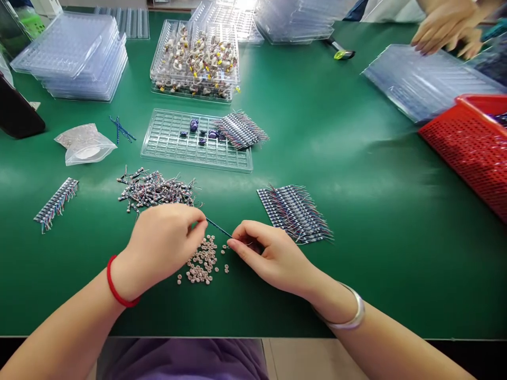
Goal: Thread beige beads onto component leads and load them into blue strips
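Note:
Between my two hands a thin dark blue strip (218, 228) is stretched at a slant. My left hand (166, 237) pinches its upper end, and my right hand (273, 256) closes on the lower end, where a fine wire shows. Small round beige pieces (202, 264) lie in a loose pile beneath the strip. Behind my left hand is a heap of small wired parts (156, 189). A neat batch of wired parts (295, 214) lies behind my right hand, and a short row of similar ones (57, 203) rests at the far left.
A clear tray (174, 140) holds dark pieces and a wired bundle. Behind it stands a filled tray (196, 63). Stacked trays (79, 58), a plastic bag (85, 145) and a phone-like dark object (18, 108) are left. At right are a red basket (467, 148) and another person's hands (447, 26).

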{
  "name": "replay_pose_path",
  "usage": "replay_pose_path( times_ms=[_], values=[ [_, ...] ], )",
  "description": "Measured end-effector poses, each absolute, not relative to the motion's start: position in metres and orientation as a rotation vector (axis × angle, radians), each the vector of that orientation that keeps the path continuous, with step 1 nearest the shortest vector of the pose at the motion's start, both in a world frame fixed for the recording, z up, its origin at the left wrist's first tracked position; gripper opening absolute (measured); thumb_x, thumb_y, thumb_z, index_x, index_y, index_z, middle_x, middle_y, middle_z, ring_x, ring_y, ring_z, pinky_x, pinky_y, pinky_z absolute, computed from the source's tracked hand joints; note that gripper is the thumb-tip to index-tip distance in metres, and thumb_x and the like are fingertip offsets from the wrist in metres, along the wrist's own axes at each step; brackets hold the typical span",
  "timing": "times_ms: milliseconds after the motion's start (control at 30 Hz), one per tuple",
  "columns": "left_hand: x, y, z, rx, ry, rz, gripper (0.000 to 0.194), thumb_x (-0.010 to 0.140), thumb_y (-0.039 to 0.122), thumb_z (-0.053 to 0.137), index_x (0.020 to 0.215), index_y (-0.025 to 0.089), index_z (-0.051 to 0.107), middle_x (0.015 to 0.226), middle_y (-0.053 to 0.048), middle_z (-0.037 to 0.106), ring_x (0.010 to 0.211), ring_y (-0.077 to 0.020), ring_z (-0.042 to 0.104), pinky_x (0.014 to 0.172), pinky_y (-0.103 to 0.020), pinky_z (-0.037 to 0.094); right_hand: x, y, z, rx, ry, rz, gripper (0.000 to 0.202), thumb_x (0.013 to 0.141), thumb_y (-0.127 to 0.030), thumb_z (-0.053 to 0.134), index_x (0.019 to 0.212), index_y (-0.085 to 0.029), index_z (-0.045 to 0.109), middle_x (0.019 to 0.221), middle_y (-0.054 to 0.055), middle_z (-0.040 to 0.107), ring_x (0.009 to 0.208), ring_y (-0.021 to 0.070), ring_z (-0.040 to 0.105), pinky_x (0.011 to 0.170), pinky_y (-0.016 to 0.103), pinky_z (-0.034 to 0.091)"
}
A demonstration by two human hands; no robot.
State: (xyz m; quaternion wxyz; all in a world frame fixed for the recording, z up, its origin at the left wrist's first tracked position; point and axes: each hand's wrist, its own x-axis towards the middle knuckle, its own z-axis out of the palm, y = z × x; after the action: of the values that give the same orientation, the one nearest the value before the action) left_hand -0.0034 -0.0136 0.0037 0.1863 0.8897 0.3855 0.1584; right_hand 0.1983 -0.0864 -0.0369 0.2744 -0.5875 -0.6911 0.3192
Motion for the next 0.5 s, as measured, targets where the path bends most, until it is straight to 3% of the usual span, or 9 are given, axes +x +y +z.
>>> replay_pose_path(
  times_ms=[167, 500],
  values=[
    [-0.0086, -0.0048, 0.0116, 2.426, 1.263, 0.759, 0.016, 0.085, 0.022, 0.056, 0.079, 0.019, 0.071, 0.058, 0.003, 0.064, 0.051, -0.0101, 0.053, 0.053, -0.023, 0.039, 0.1968, -0.0871, -0.0359, -1.57, -1.919, 0.841, 0.021, 0.09, -0.028, 0.051, 0.07, -0.021, 0.052, 0.061, 0.0, 0.055, 0.05, 0.0115, 0.046, 0.045, 0.024, 0.037],
    [-0.0065, -0.005, 0.0056, 2.404, 1.24, 0.798, 0.016, 0.084, 0.021, 0.057, 0.081, 0.018, 0.072, 0.063, 0.001, 0.067, 0.053, -0.0103, 0.055, 0.054, -0.023, 0.04, 0.1958, -0.0854, -0.04, -1.593, -1.9, 0.76, 0.019, 0.089, -0.028, 0.052, 0.071, -0.021, 0.053, 0.059, -0.001, 0.055, 0.047, 0.0109, 0.045, 0.043, 0.024, 0.035]
  ],
)
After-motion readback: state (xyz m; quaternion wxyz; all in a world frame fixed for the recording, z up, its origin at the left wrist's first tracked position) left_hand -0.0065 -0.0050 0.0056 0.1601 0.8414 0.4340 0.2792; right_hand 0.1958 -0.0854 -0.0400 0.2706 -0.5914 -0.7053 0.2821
